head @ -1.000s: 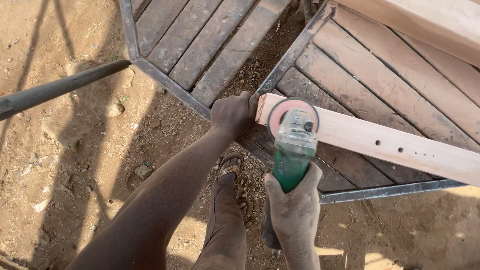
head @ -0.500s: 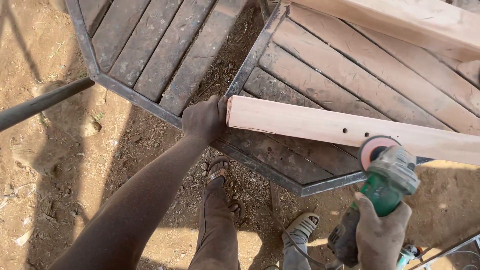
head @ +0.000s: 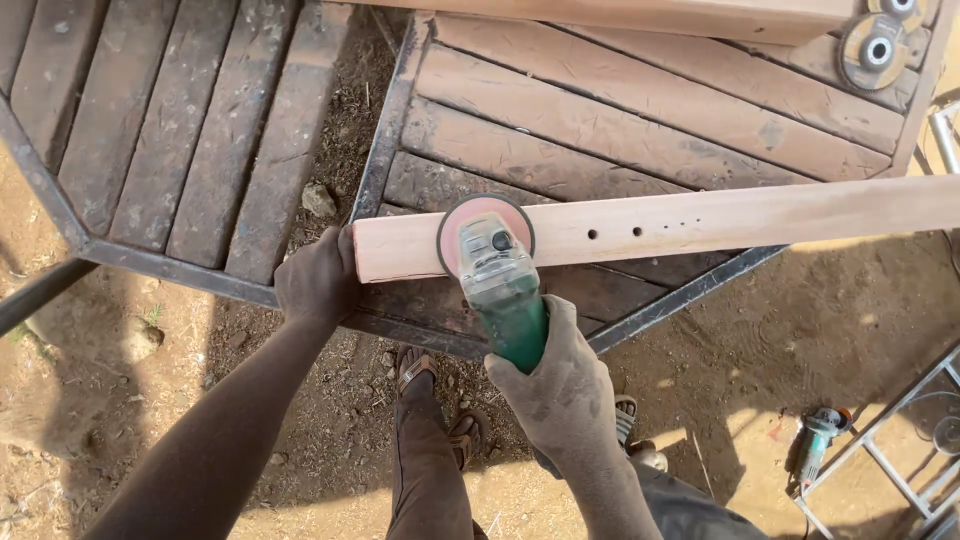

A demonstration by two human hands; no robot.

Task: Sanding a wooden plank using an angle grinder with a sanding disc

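A long pale wooden beam (head: 700, 222) with small drilled holes lies across a metal-framed slatted wooden bench (head: 560, 120). My left hand (head: 318, 280) grips the beam's left end. My right hand (head: 556, 385) is wrapped around the green body of an angle grinder (head: 500, 285). The grinder's pink sanding disc (head: 486, 232) rests on the beam close to its left end, a short way right of my left hand.
A second slatted panel (head: 180, 130) stands to the left. Two spare grinding discs (head: 872, 45) lie on the bench's far right. Another green grinder (head: 815, 440) lies on the dirt beside a metal frame (head: 900, 430). My sandalled feet (head: 425, 385) stand below.
The grinder has moved left along the beam, from well to the right back near the left end. My left hand keeps its grip on the beam's end.
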